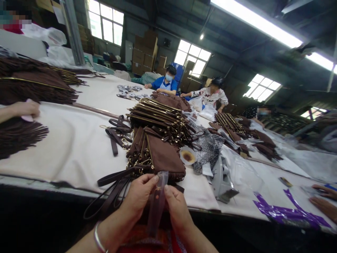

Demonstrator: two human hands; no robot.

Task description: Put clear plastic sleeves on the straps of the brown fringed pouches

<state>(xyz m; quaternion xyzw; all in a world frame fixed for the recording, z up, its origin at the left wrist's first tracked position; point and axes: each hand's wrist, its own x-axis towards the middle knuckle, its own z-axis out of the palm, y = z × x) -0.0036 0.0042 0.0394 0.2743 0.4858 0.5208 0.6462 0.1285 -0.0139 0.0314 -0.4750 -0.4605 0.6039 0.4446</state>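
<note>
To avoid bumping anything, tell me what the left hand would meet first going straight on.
Beyond the clear sleeve it pinches, the left hand would probably meet the brown pouch lying just ahead; the depth between is unclear.

The hands [140, 193] [177, 205] partly hide the clear sleeve [156, 212]; the left edge crops brown fringe [21, 140].

1. I note dark walls [134, 26] with bright, multi-pane windows [193, 56].
2. Long tube light [263, 21] lit overhead; small bulb [202, 36] glowing farther back.
3. Cardboard cartons [143, 52] stacked toward the back.
4. Grey post [73, 33], left of my view.
5. Tabletop [68, 140] under pale cloth.
</note>
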